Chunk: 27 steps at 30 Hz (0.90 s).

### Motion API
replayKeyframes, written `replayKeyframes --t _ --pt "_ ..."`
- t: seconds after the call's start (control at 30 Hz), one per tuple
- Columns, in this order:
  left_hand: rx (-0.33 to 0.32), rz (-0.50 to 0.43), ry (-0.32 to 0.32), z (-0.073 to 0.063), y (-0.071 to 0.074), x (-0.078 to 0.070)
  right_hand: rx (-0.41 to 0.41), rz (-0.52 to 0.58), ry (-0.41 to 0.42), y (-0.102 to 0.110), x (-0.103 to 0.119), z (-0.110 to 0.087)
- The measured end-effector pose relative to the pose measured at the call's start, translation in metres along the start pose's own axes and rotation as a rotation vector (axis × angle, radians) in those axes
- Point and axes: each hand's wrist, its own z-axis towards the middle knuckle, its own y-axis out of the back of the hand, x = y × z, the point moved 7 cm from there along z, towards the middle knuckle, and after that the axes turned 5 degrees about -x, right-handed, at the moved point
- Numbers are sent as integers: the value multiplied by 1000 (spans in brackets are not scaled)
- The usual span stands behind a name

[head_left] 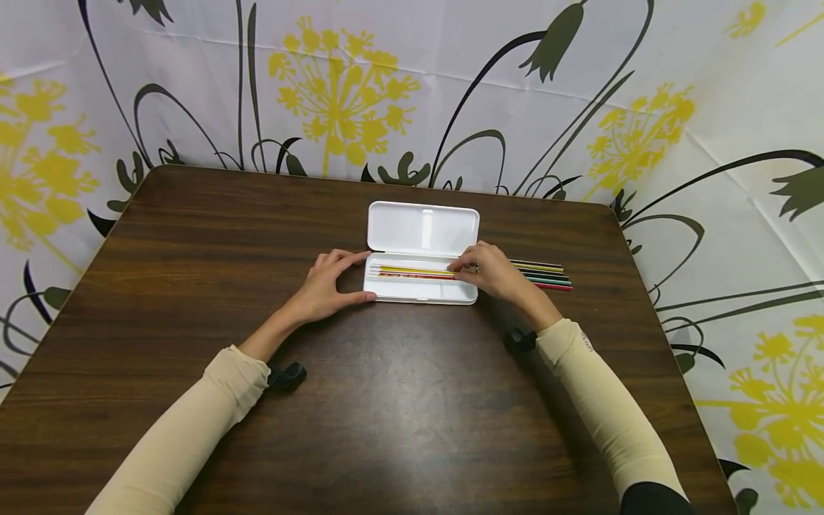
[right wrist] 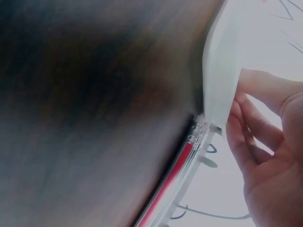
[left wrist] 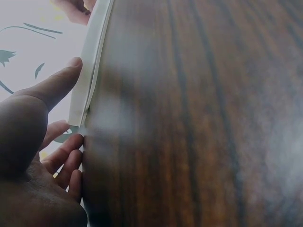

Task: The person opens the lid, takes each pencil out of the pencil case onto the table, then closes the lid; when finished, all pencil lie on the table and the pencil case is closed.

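Observation:
A white pencil case (head_left: 421,292) lies with its lid (head_left: 418,227) folded back. Several pencils (head_left: 412,272), yellow and red among them, lie lengthwise in its tray. My left hand (head_left: 325,285) spans the left end of the case: the straight thumb touches the front corner, and the index fingertip is at the back corner. Over the tray's right half, my right hand (head_left: 492,270) pinches the pencils near their right ends; its fingertips partly hide them. In the right wrist view, the right hand (right wrist: 270,127) shows behind the case wall (right wrist: 222,66).
To the right of the case, several more pencils (head_left: 543,275) in black, yellow, green and red lie side by side on the brown wooden table (head_left: 399,400), partly behind the right hand. A flower-patterned cloth (head_left: 476,86) hangs behind the table.

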Motion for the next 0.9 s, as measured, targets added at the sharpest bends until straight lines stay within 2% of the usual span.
replayKeyframes --t 0.2,0.33,0.47,0.67,0.8,0.9 --pt "8 -8 3 0 -1 0 3 -71 45 -3 2 -1" --pt "8 -10 8 0 0 0 -50 -69 84 -3 2 -1" --pt "7 -7 4 0 0 0 -132 73 73 2 -4 -5" --pt "0 -8 -2 0 0 0 -206 372 -47 14 -26 -14" --pt "1 -6 -2 0 0 1 -208 485 -105 24 -38 -28" --pt "1 -6 -3 1 1 0 -202 507 -128 40 -38 -43"
